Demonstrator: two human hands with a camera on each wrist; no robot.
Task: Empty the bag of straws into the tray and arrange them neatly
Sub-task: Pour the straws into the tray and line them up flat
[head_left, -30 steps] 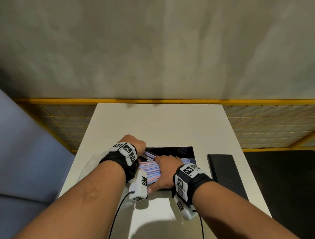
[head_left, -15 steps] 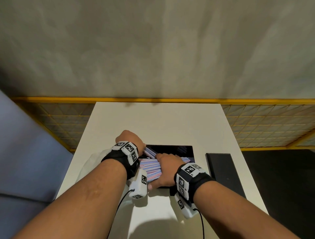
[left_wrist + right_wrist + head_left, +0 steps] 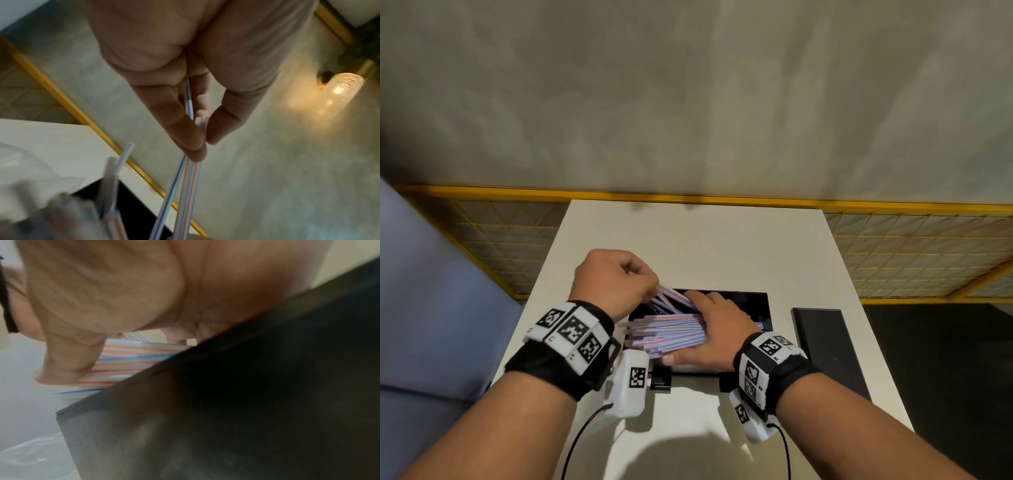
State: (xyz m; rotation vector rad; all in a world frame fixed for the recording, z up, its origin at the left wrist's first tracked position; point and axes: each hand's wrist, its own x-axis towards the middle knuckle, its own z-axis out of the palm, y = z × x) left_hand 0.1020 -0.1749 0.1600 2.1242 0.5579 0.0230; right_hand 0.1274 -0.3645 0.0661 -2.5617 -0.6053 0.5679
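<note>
A bundle of red- and blue-striped straws lies across the black tray on the white table. My right hand lies over the bundle's right part, thumb on its near side and fingers over the far side, holding it together; the right wrist view shows the thumb against the straws above the tray wall. My left hand is raised at the tray's far left corner and pinches a few straws between thumb and fingers. The clear plastic bag lies left of the tray.
A second flat black tray or lid lies to the right of the tray. The far half of the white table is bare. A yellow-framed mesh fence runs behind the table. Cables hang from both wrist cameras.
My left hand has risen and drawn back to the far left, pulling a few straws up out of the bundle. My right hand has stayed on the bundle.
</note>
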